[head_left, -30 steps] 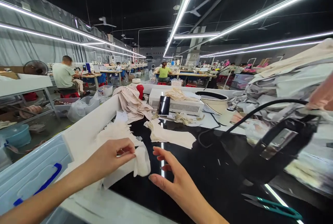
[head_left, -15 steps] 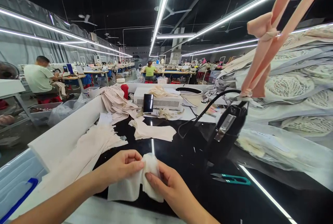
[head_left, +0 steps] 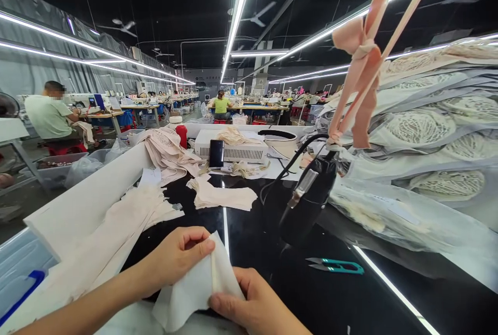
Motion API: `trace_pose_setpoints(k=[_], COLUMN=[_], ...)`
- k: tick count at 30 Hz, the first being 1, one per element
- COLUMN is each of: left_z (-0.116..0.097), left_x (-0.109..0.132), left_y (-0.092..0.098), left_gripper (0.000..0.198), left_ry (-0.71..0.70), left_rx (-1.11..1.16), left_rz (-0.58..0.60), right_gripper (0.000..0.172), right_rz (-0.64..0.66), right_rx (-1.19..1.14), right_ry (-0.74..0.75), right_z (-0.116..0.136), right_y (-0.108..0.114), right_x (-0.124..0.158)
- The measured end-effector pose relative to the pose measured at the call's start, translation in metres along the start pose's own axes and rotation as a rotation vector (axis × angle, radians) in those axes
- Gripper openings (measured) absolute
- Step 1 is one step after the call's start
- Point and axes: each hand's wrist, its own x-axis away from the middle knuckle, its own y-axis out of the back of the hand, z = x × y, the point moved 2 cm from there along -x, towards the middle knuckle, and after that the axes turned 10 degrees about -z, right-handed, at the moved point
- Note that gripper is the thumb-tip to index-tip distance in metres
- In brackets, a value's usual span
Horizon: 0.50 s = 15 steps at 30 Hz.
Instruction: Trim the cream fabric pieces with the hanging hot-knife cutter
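White cloth [head_left: 194, 289] is held between both hands, low over the near edge of the shiny black table top [head_left: 257, 247]. The left hand [head_left: 182, 254] pinches its top edge with the thumb and a bent finger. The right hand [head_left: 251, 299] grips it lower down, with the thumb pressed flat on the front and the other fingers partly hidden behind. A fold line runs down the cloth between the two thumbs.

To the left of the left hand is a long heap of pale cloth [head_left: 105, 236]. Straight ahead of both hands lies a small stack of cream pieces [head_left: 227, 197], and beyond that a dark phone [head_left: 216, 153] leans on a white box [head_left: 249, 152] (the box has lots of little slots).

Right of the right hand are teal snips [head_left: 336, 266], lying near it but not touching it. Farther ahead on that side is a black tool [head_left: 309, 197] with a shiny metal plate. Pink straps [head_left: 363, 65] are knotted above it. Farthest right of the hand, lacy pieces [head_left: 420, 127] are piled high.
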Motion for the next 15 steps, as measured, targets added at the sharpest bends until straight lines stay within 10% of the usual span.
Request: trace_pose_setpoints(k=[15], left_z=[0.017], left_x=[-0.023], left_y=[-0.012], left_gripper=[0.043], left_ry=[-0.081], left_rx=[-0.212], left_rz=[0.143], right_gripper=[0.039], right_rz=[0.067], right_rx=[0.114], right_ry=[-0.088], right_z=[-0.005], right_y=[0.007], right_x=[0.017])
